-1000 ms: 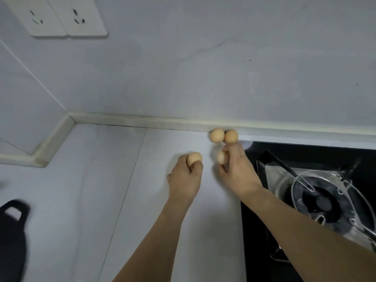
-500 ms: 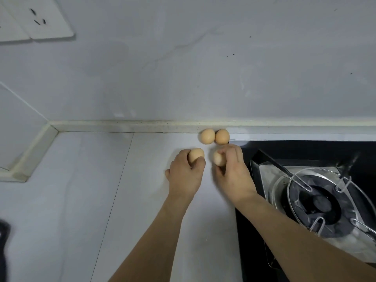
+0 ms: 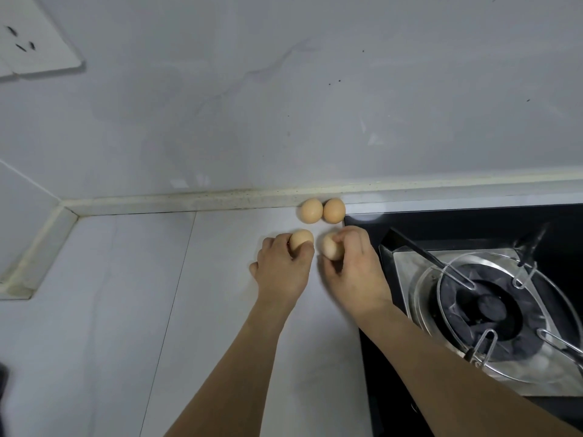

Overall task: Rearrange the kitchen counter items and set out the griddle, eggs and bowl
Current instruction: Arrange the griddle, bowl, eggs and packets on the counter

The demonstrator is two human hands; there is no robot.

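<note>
Head view: 1 egg (image 3: pixel 301 239) within curled left-hand fingers (image 3: pixel 277 244), another egg (image 3: pixel 331 246) under right-hand fingers (image 3: pixel 351 238).

Plainly a home kitchen. Pale stone-look counter (image 3: pixel 126 310) running to a far wall of matching grey-white panels, with a cream sealing strip (image 3: pixel 189 200) along the joint and round the left corner. Built into the counter at the right, a black glass gas hob (image 3: pixel 441 225) with a steel drip tray (image 3: pixel 407 266), a dark round burner (image 3: pixel 485 307) and wire pan supports (image 3: pixel 454 272). High on the far left wall, a white socket plate (image 3: pixel 34 45). Four brown eggs near the hob's far left corner, two (image 3: pixel 321 210) lying loose against the strip.
</note>
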